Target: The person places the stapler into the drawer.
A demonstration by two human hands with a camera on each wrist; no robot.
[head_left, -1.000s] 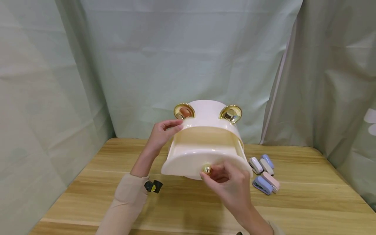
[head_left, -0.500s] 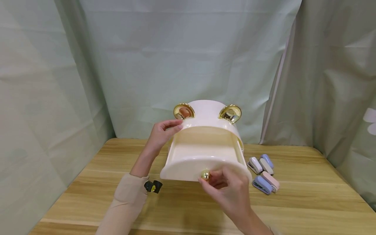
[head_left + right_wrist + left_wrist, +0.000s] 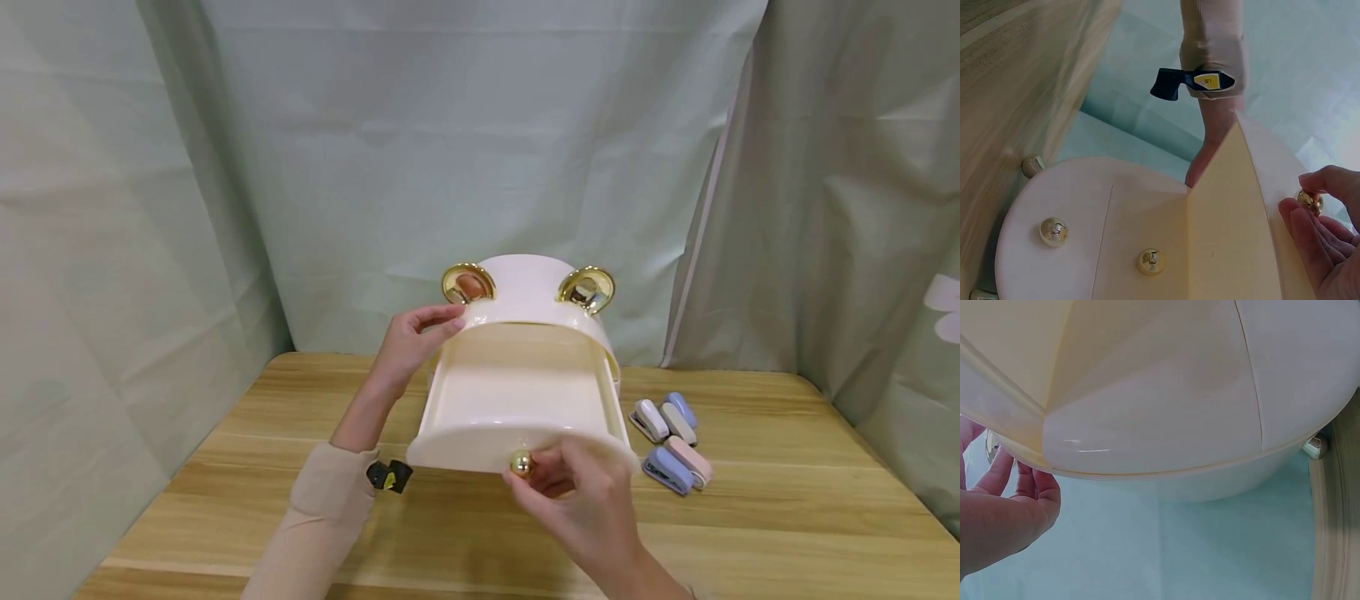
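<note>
— What did the right hand (image 3: 581,492) have?

— Its fingers (image 3: 1310,234) pinched the gold knob (image 3: 521,463) of the drawer (image 3: 517,400), which stood pulled well out of the box (image 3: 536,312).

— And the left hand (image 3: 408,342)?

— Its fingers (image 3: 442,315) were curled lightly against the box's upper left edge, beside a gold ear (image 3: 467,283).

— Where was the box?

— Mid-tabletop (image 3: 225,508), toward the far edge. Small staplers (image 3: 671,446) lay near its right side, toward the right edge.
</note>
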